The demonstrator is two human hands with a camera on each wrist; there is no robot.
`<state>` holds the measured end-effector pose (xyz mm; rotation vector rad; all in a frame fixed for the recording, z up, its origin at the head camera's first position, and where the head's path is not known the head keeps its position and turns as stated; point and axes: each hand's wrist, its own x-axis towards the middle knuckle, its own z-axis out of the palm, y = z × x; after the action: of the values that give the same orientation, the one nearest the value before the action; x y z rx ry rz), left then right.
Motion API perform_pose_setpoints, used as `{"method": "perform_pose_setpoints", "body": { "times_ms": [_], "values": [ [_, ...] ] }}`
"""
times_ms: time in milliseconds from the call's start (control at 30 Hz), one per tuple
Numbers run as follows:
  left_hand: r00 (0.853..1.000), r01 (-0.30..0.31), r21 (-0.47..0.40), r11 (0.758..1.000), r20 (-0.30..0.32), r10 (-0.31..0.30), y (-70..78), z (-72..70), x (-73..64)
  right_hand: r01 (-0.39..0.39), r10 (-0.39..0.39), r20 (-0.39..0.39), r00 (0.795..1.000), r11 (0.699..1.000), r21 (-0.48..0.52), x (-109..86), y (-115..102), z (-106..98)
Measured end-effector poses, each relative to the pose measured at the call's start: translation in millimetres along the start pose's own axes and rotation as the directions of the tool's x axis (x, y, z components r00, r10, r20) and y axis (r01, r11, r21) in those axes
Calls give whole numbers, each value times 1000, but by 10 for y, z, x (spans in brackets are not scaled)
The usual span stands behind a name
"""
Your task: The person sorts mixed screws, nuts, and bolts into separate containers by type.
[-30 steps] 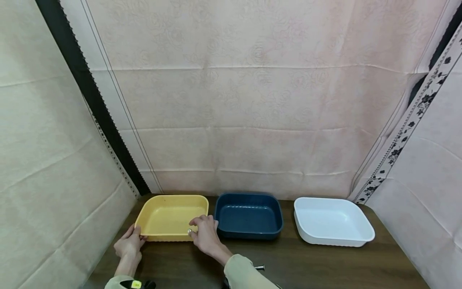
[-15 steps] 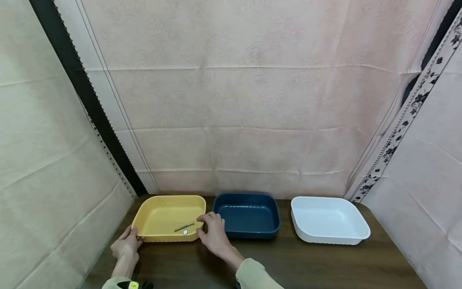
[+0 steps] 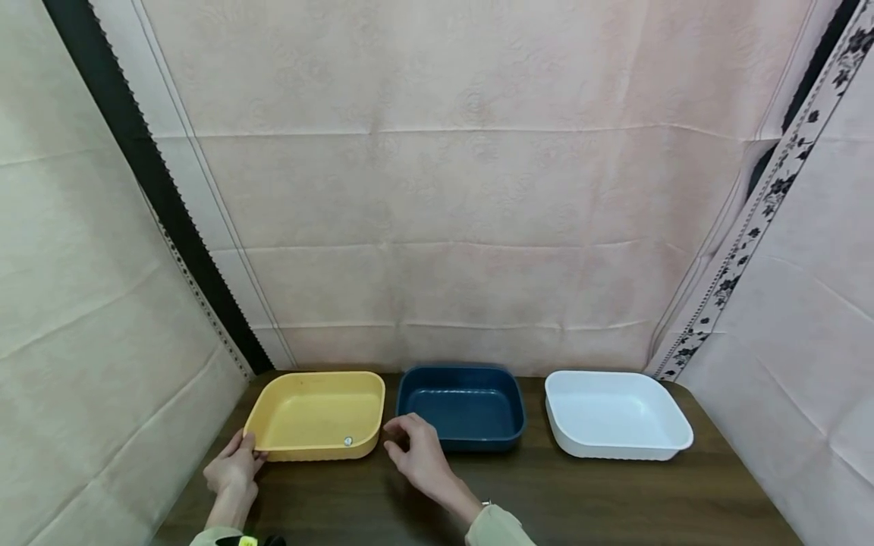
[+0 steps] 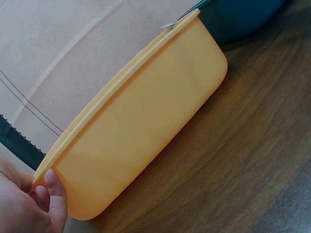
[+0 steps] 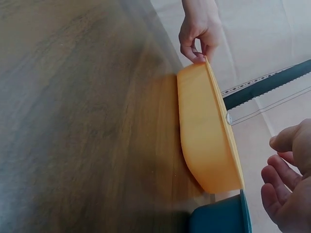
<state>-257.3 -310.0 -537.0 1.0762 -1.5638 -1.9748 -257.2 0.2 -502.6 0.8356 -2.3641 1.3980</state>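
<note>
My left hand (image 3: 232, 472) pinches the front left corner of a shallow yellow tray (image 3: 287, 415), thumb over the rim. In the left wrist view the fingers (image 4: 56, 194) curl around that rim. A small round silver metal piece (image 3: 348, 441) shows at the tray's front right. Both wrist views show this metal piece (image 5: 229, 118) level with the rim; whether a shank lies under it is hidden. My right hand (image 3: 425, 461) hovers off the tray's right end, before the blue tray (image 3: 460, 444). Its fingers are loosely bent, and nothing shows between them.
A white tray (image 3: 617, 453) stands at the right, apart from the other two. All three trays sit along the back of a dark wooden table (image 3: 560, 500). Pale cloth walls (image 3: 444, 189) rise behind and at both sides.
My right hand has let go of the metal piece and drawn back to the right. A long thin metal shank seen in the yellow tray half a second ago no longer shows. The left hand keeps its hold.
</note>
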Motion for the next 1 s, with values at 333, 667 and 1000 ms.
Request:
{"method": "perform_pose_setpoints", "body": {
  "times_ms": [333, 667, 1000],
  "values": [
    [1000, 0, -42, 999, 15, 1, 14, -17, -22, -25, 25, 0, 1000, 999, 45, -180, 28, -185],
    [999, 30, 13, 999, 16, -30, -9, 14, 19, -74, 75, -18, 997, 994, 80, -369, 142, -403],
    [999, 38, -31, 999, 21, -37, 32, -5, -41, -97, 100, -32, 994, 992, 85, -483, 156, -551]
  ]
}}
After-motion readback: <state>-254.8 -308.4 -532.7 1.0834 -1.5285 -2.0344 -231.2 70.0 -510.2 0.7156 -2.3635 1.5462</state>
